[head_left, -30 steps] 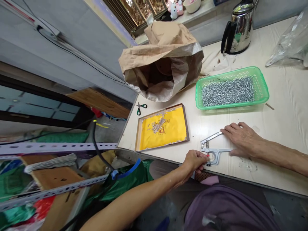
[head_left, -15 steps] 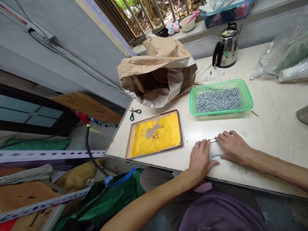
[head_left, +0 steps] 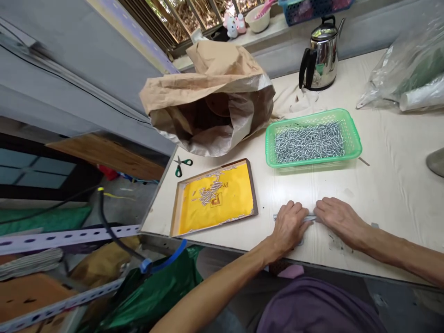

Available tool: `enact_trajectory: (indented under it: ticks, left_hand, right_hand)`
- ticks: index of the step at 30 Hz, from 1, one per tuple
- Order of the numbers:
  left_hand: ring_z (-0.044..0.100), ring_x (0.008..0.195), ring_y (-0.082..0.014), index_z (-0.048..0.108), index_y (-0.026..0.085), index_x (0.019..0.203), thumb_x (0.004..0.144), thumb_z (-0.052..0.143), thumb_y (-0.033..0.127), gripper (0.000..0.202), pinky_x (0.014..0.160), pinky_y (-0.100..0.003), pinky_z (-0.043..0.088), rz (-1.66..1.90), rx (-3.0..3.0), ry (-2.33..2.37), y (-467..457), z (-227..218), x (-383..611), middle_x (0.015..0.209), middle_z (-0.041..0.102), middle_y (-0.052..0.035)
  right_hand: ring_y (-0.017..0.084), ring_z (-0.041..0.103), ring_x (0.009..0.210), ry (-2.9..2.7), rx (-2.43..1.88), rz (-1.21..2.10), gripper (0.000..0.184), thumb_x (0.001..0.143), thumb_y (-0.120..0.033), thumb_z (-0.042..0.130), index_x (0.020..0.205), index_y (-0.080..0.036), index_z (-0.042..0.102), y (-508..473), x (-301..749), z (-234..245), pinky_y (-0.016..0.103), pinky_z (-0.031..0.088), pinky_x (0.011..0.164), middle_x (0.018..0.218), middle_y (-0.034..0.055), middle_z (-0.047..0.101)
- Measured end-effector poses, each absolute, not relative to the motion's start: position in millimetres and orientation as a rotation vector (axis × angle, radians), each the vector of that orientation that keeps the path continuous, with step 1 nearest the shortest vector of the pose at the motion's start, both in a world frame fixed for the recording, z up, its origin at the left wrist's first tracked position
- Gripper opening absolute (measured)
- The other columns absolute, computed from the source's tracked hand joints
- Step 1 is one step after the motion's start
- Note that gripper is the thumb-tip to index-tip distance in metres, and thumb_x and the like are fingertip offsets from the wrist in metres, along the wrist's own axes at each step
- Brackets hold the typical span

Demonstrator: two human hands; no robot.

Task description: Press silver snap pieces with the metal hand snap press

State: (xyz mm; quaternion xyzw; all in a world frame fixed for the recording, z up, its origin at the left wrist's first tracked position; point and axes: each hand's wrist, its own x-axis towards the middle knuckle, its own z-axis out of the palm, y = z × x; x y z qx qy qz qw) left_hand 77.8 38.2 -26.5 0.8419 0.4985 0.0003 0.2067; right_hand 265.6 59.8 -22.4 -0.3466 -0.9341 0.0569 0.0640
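Observation:
Both hands are at the front of the table. My left hand (head_left: pixel 291 225) is closed, fingers curled over a thin grey metal strip (head_left: pixel 311 217), whose end pokes out on its left side. My right hand (head_left: pixel 339 221) is closed on the same strip from the other side, with a short length showing between the hands. Most of the strip is hidden under the fingers. A small grey piece (head_left: pixel 375 225) shows just beyond my right wrist. Left of the hands, a shallow tray (head_left: pixel 255 203) with a yellow lining holds some small metal pins (head_left: pixel 209 194).
Farther back stands a green basket (head_left: pixel 312 163) full of small metal pins. An open brown paper bag (head_left: pixel 208 83), green-handled scissors (head_left: pixel 179 166), a steel kettle (head_left: pixel 324 60) and a clear plastic bag (head_left: pixel 412 69) are also on the table.
Two parallel grey edges showed between the hands before; now one strip does, with its end sticking out left of my left hand. The view has shifted slightly.

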Motion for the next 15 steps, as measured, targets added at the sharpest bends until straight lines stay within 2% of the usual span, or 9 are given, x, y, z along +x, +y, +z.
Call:
enact_trajectory:
  ticks: [2,5,8,9,10,12,13,15]
  left_hand:
    - [0.053,0.092,-0.0227,0.060,0.017,0.090,0.092,0.058,0.031,0.014,0.077,-0.036,0.046,-0.006,2.342,1.376,39,-27,79,0.090,0.058,-0.0061]
    - [0.054,0.093,-0.0227,0.060,0.018,0.090,0.091,0.060,0.032,0.014,0.077,-0.035,0.047,-0.006,2.343,1.388,42,-26,80,0.089,0.059,-0.0058]
    - [0.056,0.096,-0.0238,0.059,0.018,0.100,0.091,0.060,0.033,0.018,0.079,-0.036,0.050,0.011,2.370,1.411,42,-25,81,0.094,0.061,-0.0064]
    - [0.057,0.098,-0.0245,0.058,0.018,0.107,0.090,0.061,0.034,0.023,0.081,-0.038,0.051,0.029,2.381,1.434,40,-25,82,0.099,0.063,-0.0074]
    - [0.057,0.103,-0.0256,0.056,0.017,0.113,0.089,0.062,0.034,0.030,0.084,-0.040,0.051,0.060,2.393,1.476,38,-27,83,0.106,0.063,-0.0092]
    - [0.054,0.118,-0.0284,0.051,0.014,0.124,0.089,0.062,0.030,0.040,0.096,-0.044,0.048,0.149,2.436,1.573,28,-32,88,0.126,0.059,-0.0145]
    - [0.049,0.127,-0.0294,0.048,0.013,0.128,0.090,0.060,0.026,0.042,0.102,-0.046,0.045,0.200,2.473,1.601,22,-36,91,0.135,0.054,-0.0168]
    - [0.040,0.137,-0.0304,0.046,0.011,0.132,0.092,0.055,0.022,0.042,0.109,-0.047,0.039,0.282,2.550,1.586,8,-42,98,0.145,0.046,-0.0188]
  right_hand:
    - [0.017,0.048,0.067,-2.794,-1.040,0.157,0.030,0.082,0.005,0.044,0.069,-0.021,0.051,56,266,-23,0.029,0.033,0.063,0.070,0.0018,0.055]
    - [0.017,0.049,0.066,-2.777,-1.026,0.158,0.031,0.084,0.004,0.042,0.068,-0.021,0.050,55,266,-23,0.029,0.034,0.062,0.070,0.0018,0.055]
    - [0.018,0.052,0.070,-2.774,-1.016,0.159,0.020,0.088,-0.006,0.048,0.075,-0.021,0.055,59,270,-23,0.029,0.038,0.063,0.076,0.0038,0.059]
    - [0.020,0.053,0.072,-2.768,-1.018,0.157,0.010,0.087,-0.012,0.054,0.083,-0.020,0.059,62,272,-24,0.030,0.040,0.064,0.080,0.0053,0.060]
    - [0.021,0.054,0.076,-2.762,-1.024,0.161,0.007,0.086,-0.020,0.060,0.093,-0.018,0.061,67,275,-24,0.032,0.042,0.066,0.085,0.0072,0.061]
    - [0.025,0.056,0.082,-2.765,-1.015,0.198,0.041,0.078,-0.036,0.071,0.110,-0.014,0.059,77,283,-25,0.036,0.046,0.069,0.094,0.0116,0.063]
    - [0.027,0.056,0.084,-2.778,-0.990,0.233,0.051,0.075,-0.041,0.073,0.114,-0.013,0.058,83,287,-25,0.037,0.047,0.071,0.098,0.0131,0.063]
    - [0.026,0.057,0.084,-2.813,-0.937,0.311,0.050,0.077,-0.042,0.070,0.116,-0.014,0.059,94,292,-24,0.038,0.048,0.073,0.100,0.0135,0.063]
